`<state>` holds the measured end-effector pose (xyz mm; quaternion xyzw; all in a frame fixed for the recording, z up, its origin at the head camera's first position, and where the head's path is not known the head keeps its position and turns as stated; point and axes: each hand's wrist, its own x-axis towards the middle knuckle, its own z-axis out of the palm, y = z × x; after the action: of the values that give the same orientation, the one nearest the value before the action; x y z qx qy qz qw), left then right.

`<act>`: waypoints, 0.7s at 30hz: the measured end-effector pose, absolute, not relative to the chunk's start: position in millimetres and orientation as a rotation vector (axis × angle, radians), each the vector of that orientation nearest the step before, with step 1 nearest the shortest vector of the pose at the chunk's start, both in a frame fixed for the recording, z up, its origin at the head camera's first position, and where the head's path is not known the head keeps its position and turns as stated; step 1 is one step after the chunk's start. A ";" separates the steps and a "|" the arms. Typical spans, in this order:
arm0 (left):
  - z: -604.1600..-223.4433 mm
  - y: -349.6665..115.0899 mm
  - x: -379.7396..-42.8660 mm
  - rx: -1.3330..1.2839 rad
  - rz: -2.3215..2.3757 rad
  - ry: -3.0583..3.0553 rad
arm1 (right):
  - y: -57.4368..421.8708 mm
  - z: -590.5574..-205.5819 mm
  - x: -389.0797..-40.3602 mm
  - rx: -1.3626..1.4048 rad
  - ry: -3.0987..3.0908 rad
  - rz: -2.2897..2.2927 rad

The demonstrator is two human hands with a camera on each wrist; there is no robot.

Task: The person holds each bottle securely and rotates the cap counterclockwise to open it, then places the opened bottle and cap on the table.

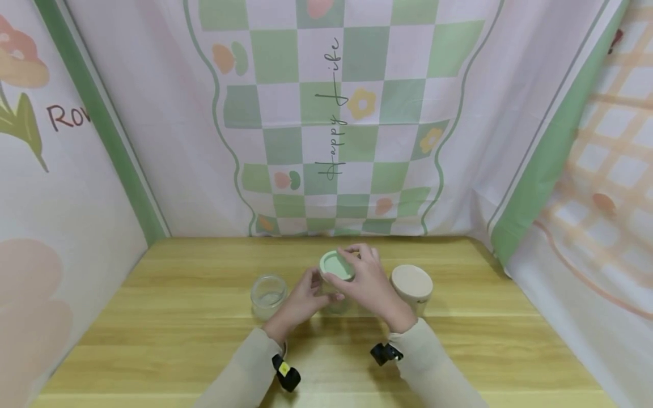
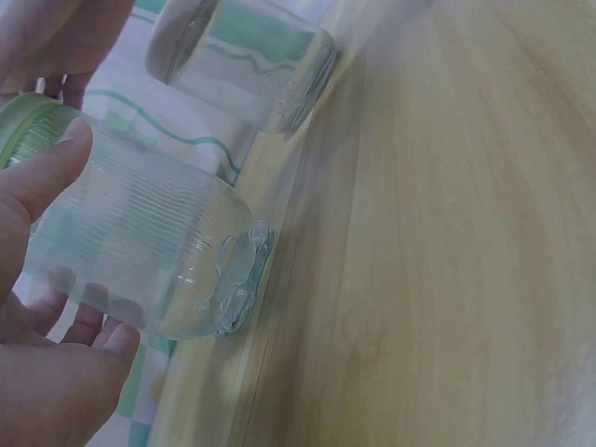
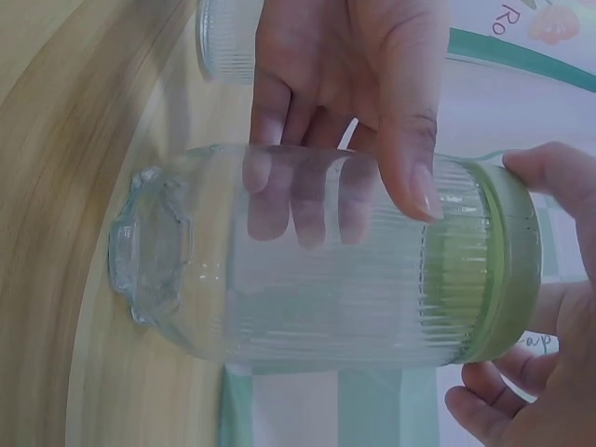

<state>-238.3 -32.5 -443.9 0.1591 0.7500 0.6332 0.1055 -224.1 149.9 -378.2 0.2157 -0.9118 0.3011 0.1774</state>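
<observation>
The jar [image 3: 317, 289] is upright, with the lid [image 1: 336, 265] on its top. Around the jar's side, the left hand [image 1: 305, 297] holds with thumb and fingers widely apart. The right hand [image 1: 371, 283] grips the lid's edge, also spread wide. A glass [image 1: 268, 300] is left of the jar, a canister [image 1: 412, 283] right.

Head view looks forward and down; close, sideways-tipped wrist views share the jar [image 3: 321, 284]
</observation>
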 end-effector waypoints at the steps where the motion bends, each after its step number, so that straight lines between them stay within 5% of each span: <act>1: -443.9 -32.7 -238.4 0.464 1.864 2.212 | 150.7 -378.2 -224.7 0.625 -2.583 0.863; 21: -443.2 -32.7 -238.2 0.479 1.900 2.177 | 167.1 -373.4 -229.1 0.830 -2.689 1.146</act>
<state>-238.2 -32.7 -443.2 0.1627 0.7390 0.6451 0.1061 -229.1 167.1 -373.4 0.2729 -0.8838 0.3765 0.0515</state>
